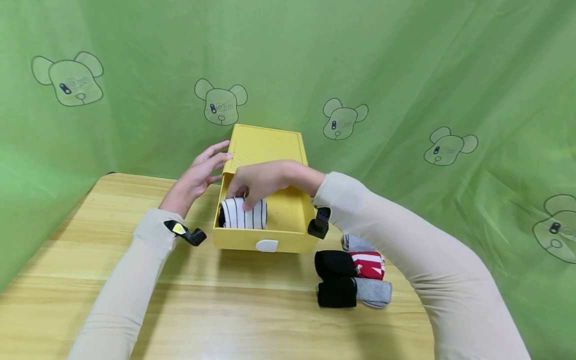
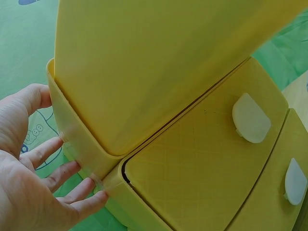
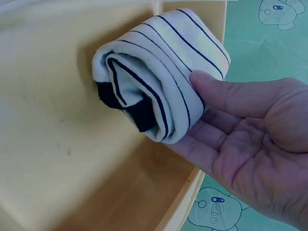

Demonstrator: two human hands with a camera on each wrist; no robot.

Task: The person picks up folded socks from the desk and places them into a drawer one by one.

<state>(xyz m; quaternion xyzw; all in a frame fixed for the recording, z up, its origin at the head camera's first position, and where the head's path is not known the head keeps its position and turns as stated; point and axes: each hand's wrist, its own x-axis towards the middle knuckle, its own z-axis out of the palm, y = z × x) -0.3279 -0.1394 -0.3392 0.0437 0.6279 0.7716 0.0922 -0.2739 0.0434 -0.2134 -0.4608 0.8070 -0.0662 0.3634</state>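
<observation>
A yellow drawer [image 1: 288, 241] stands pulled out of a yellow drawer box [image 1: 267, 145] on the table. Inside its left front corner is a rolled white sock [image 1: 245, 214] with thin dark stripes and black parts. My right hand [image 1: 270, 180] reaches in from above and grips this roll between thumb and fingers; the right wrist view shows the striped sock [image 3: 173, 62] in the hand's hold. My left hand [image 1: 200, 172] touches the box's left side with its fingers spread. In the left wrist view, the fingertips of the left hand [image 2: 43, 178] rest along the box wall.
Several rolled socks lie on the wooden table [image 1: 252, 320] to the right of the drawer: a black one [image 1: 335, 265], a red-and-white one [image 1: 369, 265] and a grey one [image 1: 373, 291] among them. Lower drawers with white handles [image 2: 251, 118] show below. A green curtain [image 1: 288, 60] hangs behind.
</observation>
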